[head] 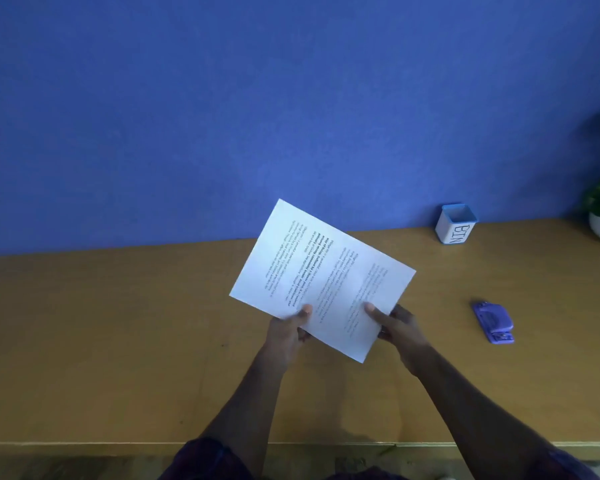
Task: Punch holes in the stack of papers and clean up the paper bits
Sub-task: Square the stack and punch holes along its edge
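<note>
Head view. Stack of papers (321, 277): printed, held tilted above the wooden surface (118, 341), near edge pinched from both sides. Left hand (290, 329): thumb on top of the sheets, fingers (303, 336) clamped beneath the near left edge. Right hand (397, 327): thumb on the printed face, fingers curled under the near right edge. Hole punch (494, 322): purple, lying on the surface well right of the right fingers. Container marked BIN (456, 225): farther right, beyond them, at the blue wall (222, 98).

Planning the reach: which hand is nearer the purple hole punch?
Right. The right hand is left of the purple hole punch across bare desk; the left hand is farther left.
</note>
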Available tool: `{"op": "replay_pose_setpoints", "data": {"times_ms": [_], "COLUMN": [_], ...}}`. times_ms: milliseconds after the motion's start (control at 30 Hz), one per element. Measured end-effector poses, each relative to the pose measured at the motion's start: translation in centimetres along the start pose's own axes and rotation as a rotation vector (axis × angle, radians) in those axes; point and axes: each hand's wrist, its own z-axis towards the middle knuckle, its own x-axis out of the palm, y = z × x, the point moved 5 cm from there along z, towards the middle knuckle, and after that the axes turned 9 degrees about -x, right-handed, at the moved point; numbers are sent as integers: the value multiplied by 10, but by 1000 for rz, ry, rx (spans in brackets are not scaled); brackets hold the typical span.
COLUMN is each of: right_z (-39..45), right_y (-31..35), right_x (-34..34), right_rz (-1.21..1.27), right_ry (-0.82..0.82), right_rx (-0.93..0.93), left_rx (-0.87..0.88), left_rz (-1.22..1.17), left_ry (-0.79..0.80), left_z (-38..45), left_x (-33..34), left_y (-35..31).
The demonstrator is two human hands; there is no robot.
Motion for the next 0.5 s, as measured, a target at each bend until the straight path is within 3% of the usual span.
{"op": "replay_pose_setpoints", "data": {"times_ms": [167,300,500], "right_z": [6,10,14], "right_y": [11,20,23], "right_x": [-1,-23,-41], "right_rz": [153,35,-157], "right_ry": [-29,-134,-186], "right_rx": [-139,-175,-177], "left_rx": [53,84,150], "left_rz": [30,-73,362], "left_ry": [104,11,-61], "left_z": [2,7,9], "left_x": [-2,-28,-44], "left_y": [-5,-30,-55]}}
